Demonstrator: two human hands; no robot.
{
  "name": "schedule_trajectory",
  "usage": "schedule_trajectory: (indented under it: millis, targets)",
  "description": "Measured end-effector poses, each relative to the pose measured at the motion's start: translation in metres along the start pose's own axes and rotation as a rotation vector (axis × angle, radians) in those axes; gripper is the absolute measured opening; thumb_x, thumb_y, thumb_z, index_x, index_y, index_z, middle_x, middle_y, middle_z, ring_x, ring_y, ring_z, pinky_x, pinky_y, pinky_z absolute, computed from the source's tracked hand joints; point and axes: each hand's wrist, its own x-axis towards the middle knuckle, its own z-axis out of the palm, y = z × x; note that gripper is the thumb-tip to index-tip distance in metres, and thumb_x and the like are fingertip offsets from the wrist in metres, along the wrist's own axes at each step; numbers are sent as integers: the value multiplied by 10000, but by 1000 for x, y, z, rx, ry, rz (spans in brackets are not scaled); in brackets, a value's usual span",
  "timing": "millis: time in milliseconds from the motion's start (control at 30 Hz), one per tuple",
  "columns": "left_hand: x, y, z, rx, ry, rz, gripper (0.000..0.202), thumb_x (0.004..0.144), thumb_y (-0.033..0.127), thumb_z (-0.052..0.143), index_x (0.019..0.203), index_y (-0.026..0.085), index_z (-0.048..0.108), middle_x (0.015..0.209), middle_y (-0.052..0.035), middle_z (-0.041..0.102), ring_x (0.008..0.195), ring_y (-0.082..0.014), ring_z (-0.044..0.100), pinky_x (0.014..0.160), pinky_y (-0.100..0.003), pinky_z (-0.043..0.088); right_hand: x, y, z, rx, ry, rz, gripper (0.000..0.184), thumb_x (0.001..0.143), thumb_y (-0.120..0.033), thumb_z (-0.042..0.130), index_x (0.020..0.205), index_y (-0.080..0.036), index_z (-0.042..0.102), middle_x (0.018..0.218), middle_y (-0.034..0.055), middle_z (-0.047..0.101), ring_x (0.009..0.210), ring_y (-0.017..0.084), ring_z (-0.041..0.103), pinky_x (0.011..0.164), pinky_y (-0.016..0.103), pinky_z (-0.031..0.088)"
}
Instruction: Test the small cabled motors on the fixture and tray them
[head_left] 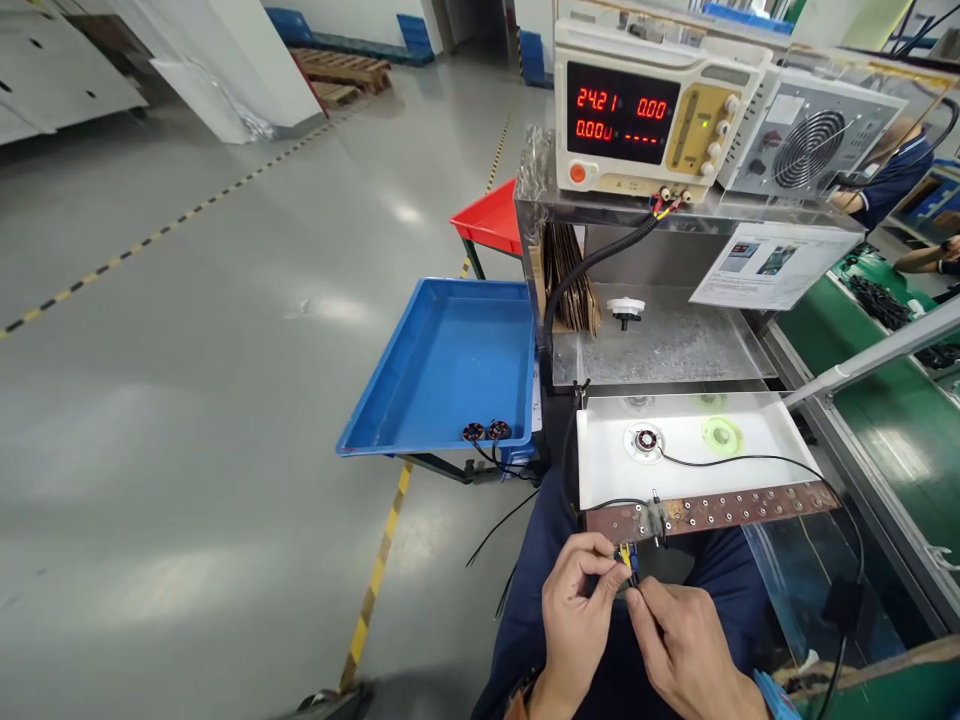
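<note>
My left hand (pixel 574 610) and my right hand (pixel 679 640) meet over my lap, both pinched on a small yellow and blue wire connector (pixel 627 562) just below the brown perforated strip (pixel 712 512). A small round motor (pixel 645 440) sits in a white ring on the white fixture plate (pixel 757 445). Its black wire (pixel 750 460) curves off to the right. A pale green disc (pixel 721 434) lies beside the motor.
A blue tray (pixel 442 365) on my left holds two small motors (pixel 486 431) at its near edge. A power supply (pixel 652 110) reading 24.21 stands on the shelf above. A green conveyor (pixel 892 420) runs on the right, with another person's sleeve (pixel 892 175) beyond it.
</note>
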Motion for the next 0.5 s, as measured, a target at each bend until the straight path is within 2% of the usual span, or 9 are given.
schedule_trajectory:
  millis: [67,133,200,267,367,500]
  targets:
    - [-2,-8,-8,26,-79,7,227,897,239,711,705,184,603,839,-21,690,765,-128,677,707,-221,545,-4,-1,3,-1,-73,41,358,1066,-261,396,730,-183,489,591,-35,500,495,81,403,557,280,199]
    - [-3,-17,-16,4,-185,-59,231,919,266,683,720,182,600,836,-29,702,765,-140,684,722,-242,555,-6,0,7,31,-178,105,399,1074,-302,373,721,-178,513,586,-25,514,494,82,410,562,294,182]
    - [-2,-24,-21,-4,-281,-158,236,943,303,647,746,181,603,867,-44,710,798,-157,691,753,-269,569,-4,2,12,60,-279,217,454,1077,-357,353,695,-176,517,566,-17,505,488,84,392,568,306,166]
    - [-1,-31,-24,60,-298,-200,209,974,322,587,823,184,625,937,-58,714,858,-171,693,799,-294,576,1,6,18,71,-332,358,501,1071,-402,336,659,-174,507,551,-4,494,490,89,371,578,317,156]
    - [-2,-36,-27,230,-239,-111,181,1007,301,508,1037,196,652,1047,-72,703,917,-177,689,823,-307,577,9,12,26,68,-342,516,508,1045,-395,339,617,-171,497,559,21,515,507,100,356,595,327,149]
    - [-11,-40,-27,388,-310,41,200,1015,224,486,1114,217,660,1104,-68,686,1030,-186,675,911,-327,574,15,18,34,82,-372,580,465,1002,-350,363,606,-170,528,572,37,536,521,110,327,608,331,149]
